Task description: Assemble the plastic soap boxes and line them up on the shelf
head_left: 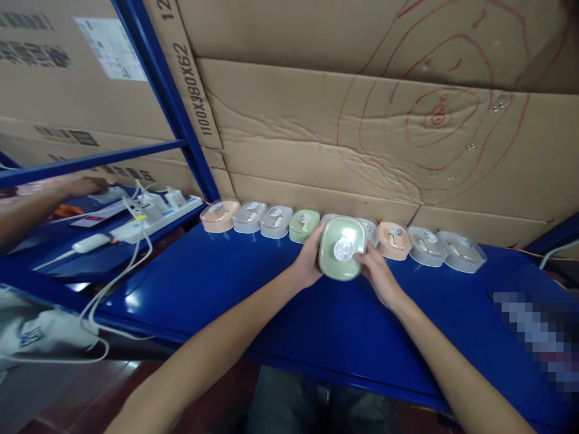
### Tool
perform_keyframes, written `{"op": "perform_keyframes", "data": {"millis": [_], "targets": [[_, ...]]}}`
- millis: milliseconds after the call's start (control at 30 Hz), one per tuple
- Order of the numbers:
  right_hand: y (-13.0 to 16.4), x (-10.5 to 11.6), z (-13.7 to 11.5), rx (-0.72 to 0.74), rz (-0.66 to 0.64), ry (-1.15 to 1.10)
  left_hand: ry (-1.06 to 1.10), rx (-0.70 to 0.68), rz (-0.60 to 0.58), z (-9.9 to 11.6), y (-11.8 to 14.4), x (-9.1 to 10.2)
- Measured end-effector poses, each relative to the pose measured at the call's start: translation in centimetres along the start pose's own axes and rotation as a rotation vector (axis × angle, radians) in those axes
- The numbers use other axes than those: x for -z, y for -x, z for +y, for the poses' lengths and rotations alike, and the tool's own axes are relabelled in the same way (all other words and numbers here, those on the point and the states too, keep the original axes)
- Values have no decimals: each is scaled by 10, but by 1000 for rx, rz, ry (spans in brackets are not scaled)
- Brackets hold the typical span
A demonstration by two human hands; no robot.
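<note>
**Head view: we hold one green box above the blue table**

Head camera looks down on both our hands, raised just over the blue table point(235, 289). Between them sits a pale green lidded box point(342, 248), tilted so its lid faces us, a round white label at its centre. Our left hand point(309, 258) clasps the box's left edge, fingers curled round the side. Our right hand point(379, 272) grips the lower right corner, thumb on the lid face. Both hands are closed on the box; neither is free.

Behind it, along the cardboard wall point(362, 138), a row of similar boxes point(275, 220) stands side by side in peach, grey and green, each with a clear lid.

We judge the box light and stiff, a thin plastic shell with smooth, rather slippery faces. The rounded corners give little to catch on, so the long side edges look the surest hold, with a thumb on the lid to keep it seated. The lid might pop off if squeezed hard.

At far left, another person's arm point(40, 202) reaches over a power strip point(149, 217) and white cables.
</note>
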State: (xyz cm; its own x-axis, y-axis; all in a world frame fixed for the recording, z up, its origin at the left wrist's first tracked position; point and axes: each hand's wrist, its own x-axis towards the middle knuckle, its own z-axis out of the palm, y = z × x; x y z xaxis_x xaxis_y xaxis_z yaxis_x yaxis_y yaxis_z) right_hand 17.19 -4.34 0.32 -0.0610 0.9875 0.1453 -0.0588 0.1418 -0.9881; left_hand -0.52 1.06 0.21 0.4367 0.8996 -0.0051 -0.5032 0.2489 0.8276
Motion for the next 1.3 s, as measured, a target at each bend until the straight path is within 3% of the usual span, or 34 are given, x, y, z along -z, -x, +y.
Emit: {"op": "perform_keyframes", "data": {"millis": [133, 233, 333, 600, 733, 900, 1000, 1067, 1167, 1300], "targets": [[-2, 3, 11, 239, 97, 393, 88, 82, -55, 4, 5, -6], [-3, 4, 11, 345, 216, 559, 122, 90, -99, 8, 6, -5], [-2, 2, 11, 396, 253, 566, 121, 90, -68, 7, 8, -4], [3, -4, 17, 317, 129, 475, -47, -21, -89, 6, 19, -10], [1, -6, 15, 225, 139, 345, -48, -7, -60, 5, 15, -8], [-3, -6, 4, 10, 141, -165, 86, 66, 13, 8, 6, 0], [-4, -4, -3, -41, 113, -427, 156, 8, 87, 13, 2, 2], [-6, -1, -4, -50, 119, -458, 197, -40, 158, 16, 2, 0], [-8, 6, -2, 32, 178, -218, 245, -114, 243, 21, 1, -1], [-5, 20, -6, 313, 106, 552, 284, -267, 280, 33, -4, 10]]}}
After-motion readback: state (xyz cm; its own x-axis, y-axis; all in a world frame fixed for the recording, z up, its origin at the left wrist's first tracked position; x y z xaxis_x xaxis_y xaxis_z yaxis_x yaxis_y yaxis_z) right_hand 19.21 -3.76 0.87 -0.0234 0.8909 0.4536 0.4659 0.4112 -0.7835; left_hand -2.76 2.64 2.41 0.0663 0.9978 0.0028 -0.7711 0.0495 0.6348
